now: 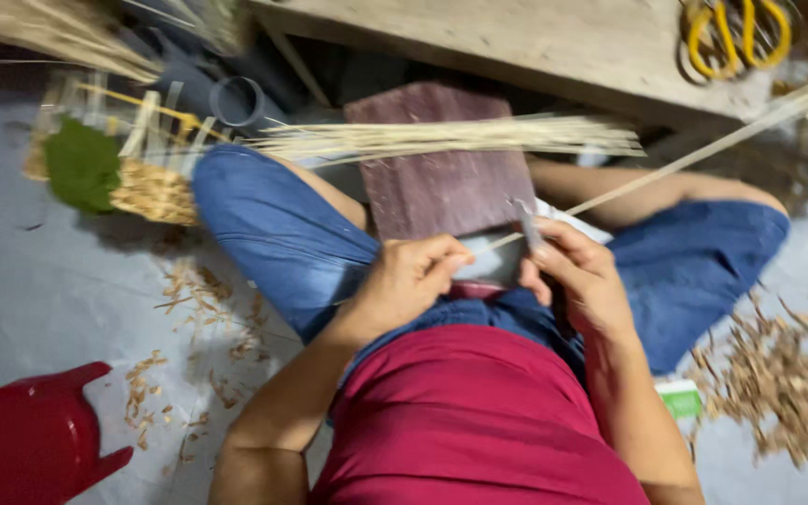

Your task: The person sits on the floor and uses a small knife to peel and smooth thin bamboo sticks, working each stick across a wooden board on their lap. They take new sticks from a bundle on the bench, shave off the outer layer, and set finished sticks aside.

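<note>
Both hands at lap level, over a purple-brown board laid across the knees. Left hand: fingers pressed together, pinching the near end of a long pale cane strip running up to the right. Right hand: curled around a small grey blade set against the strip, bundle of thin pale splints across the board's far end.

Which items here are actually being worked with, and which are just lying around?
In use: long pale cane strip, pinched by the left hand; small grey metal blade, in the right hand; dark purple board on the lap.

Lying about: yellow-handled scissors; red plastic stool; half-woven basket; loose shavings.
</note>
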